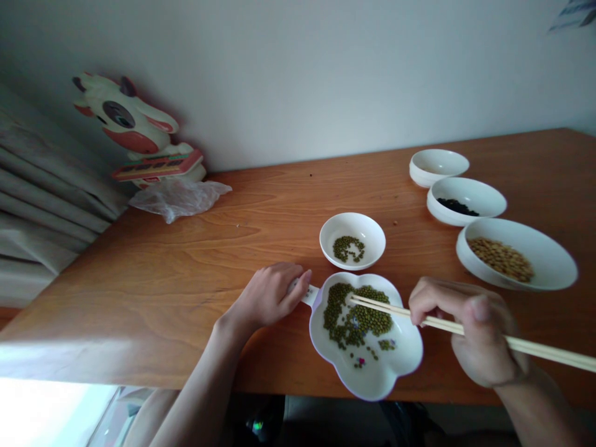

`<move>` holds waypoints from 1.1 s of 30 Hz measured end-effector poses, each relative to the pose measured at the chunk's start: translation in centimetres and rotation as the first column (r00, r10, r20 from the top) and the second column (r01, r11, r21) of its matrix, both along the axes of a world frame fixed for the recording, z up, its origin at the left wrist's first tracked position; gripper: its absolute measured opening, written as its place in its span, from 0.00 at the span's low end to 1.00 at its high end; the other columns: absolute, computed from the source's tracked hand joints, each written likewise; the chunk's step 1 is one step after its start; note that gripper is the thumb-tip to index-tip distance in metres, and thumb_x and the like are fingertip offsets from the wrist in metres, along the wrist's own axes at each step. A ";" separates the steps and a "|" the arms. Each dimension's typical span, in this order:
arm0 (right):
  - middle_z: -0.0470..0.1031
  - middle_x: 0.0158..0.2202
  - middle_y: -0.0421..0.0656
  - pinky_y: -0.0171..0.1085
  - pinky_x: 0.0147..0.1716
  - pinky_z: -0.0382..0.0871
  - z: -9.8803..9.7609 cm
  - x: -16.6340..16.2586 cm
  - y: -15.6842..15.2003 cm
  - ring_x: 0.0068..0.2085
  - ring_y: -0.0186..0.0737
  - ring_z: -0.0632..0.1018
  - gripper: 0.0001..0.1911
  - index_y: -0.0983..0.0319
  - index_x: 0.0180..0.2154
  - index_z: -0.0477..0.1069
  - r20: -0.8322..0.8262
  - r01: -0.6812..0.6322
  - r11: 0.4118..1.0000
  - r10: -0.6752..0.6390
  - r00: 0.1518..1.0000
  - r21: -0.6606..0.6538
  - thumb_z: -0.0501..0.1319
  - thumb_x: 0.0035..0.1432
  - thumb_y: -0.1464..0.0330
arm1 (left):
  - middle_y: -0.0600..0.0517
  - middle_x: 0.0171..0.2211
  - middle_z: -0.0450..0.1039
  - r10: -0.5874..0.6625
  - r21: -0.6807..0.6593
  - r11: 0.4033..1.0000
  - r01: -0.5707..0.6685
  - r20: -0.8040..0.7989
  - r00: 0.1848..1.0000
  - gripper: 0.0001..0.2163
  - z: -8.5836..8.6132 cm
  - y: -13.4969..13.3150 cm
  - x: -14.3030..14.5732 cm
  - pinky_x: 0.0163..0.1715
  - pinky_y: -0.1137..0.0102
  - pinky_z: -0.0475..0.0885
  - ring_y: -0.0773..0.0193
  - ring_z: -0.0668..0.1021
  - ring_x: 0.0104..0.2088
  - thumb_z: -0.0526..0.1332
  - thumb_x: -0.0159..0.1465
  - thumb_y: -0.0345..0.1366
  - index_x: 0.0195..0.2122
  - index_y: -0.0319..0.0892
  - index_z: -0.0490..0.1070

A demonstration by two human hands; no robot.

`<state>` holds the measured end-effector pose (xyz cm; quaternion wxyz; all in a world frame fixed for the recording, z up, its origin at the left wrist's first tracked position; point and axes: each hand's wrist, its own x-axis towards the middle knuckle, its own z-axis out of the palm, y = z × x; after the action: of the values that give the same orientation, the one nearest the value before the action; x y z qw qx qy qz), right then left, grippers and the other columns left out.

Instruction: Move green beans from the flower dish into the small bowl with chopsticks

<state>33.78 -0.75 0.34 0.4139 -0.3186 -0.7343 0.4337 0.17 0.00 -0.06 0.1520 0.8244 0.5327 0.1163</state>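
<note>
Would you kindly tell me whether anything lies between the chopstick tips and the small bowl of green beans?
Nothing visible does. The chopsticks in the right hand reach into the flower-shaped dish; the small bowl stands just beyond it, with only table surface between. The left hand grips the dish's handle, off to one side.

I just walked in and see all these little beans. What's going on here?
A person's right hand holds chopsticks, tips among the green beans in a flower-shaped dish on a wooden table. The left hand grips the dish's handle. Behind it, a small bowl holds a few green beans. To the right are a bowl of tan beans, a bowl of black bits and an empty-looking bowl.
</note>
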 end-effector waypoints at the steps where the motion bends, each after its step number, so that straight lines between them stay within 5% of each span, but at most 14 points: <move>1: 0.73 0.26 0.42 0.42 0.29 0.61 0.2 0.0 0.0 0.28 0.41 0.72 0.36 0.57 0.30 0.75 -0.009 0.015 1.000 -0.015 1.000 -0.005 0.40 0.76 0.45 | 0.51 0.30 0.75 0.001 -0.001 1.000 -0.001 -0.001 1.000 0.22 0.0 0.0 0.0 0.31 0.67 0.63 0.64 0.73 0.28 0.46 0.80 0.46 0.32 0.42 0.68; 12: 0.71 0.20 0.45 0.44 0.29 0.65 2.6 -0.5 1.0 0.27 0.45 0.72 0.44 0.56 0.23 0.79 -0.288 0.286 0.957 -0.288 0.913 -0.049 0.38 0.73 0.40 | 0.50 0.31 0.75 -0.006 0.008 1.000 0.006 0.016 1.000 0.22 -0.1 0.0 0.1 0.34 0.67 0.66 0.63 0.74 0.30 0.46 0.80 0.46 0.32 0.43 0.68; 19: 0.74 0.26 0.45 0.43 0.29 0.65 2.4 -2.1 2.0 0.30 0.45 0.72 0.30 0.56 0.27 0.81 -0.331 0.458 0.873 -0.487 0.808 -0.167 0.51 0.74 0.51 | 0.50 0.32 0.75 0.001 -0.010 1.000 -0.001 -0.001 1.000 0.21 -0.1 0.0 0.1 0.35 0.66 0.66 0.62 0.75 0.32 0.45 0.81 0.46 0.34 0.43 0.68; 28: 0.74 0.30 0.44 0.39 0.25 0.66 2.1 0.1 2.0 0.30 0.40 0.73 0.18 0.57 0.33 0.80 -0.247 0.364 0.882 -0.440 0.863 -0.300 0.58 0.71 0.58 | 0.50 0.33 0.76 0.001 -0.009 1.000 0.000 0.009 1.000 0.22 -0.1 0.0 0.2 0.35 0.66 0.64 0.61 0.76 0.32 0.45 0.80 0.46 0.34 0.43 0.68; 33: 0.70 0.30 0.42 0.36 0.22 0.68 2.8 1.1 1.3 0.29 0.39 0.73 0.13 0.57 0.29 0.78 -0.250 0.368 0.819 -0.505 0.826 -0.441 0.65 0.65 0.58 | 0.49 0.34 0.77 0.015 -0.011 1.000 -0.015 -0.013 1.000 0.23 -0.2 0.1 0.3 0.35 0.66 0.64 0.60 0.77 0.33 0.45 0.80 0.47 0.34 0.43 0.70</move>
<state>34.84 0.56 3.16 0.5609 -0.4698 -0.4557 0.5070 0.43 0.14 -0.27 0.1525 0.8203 0.5403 0.1093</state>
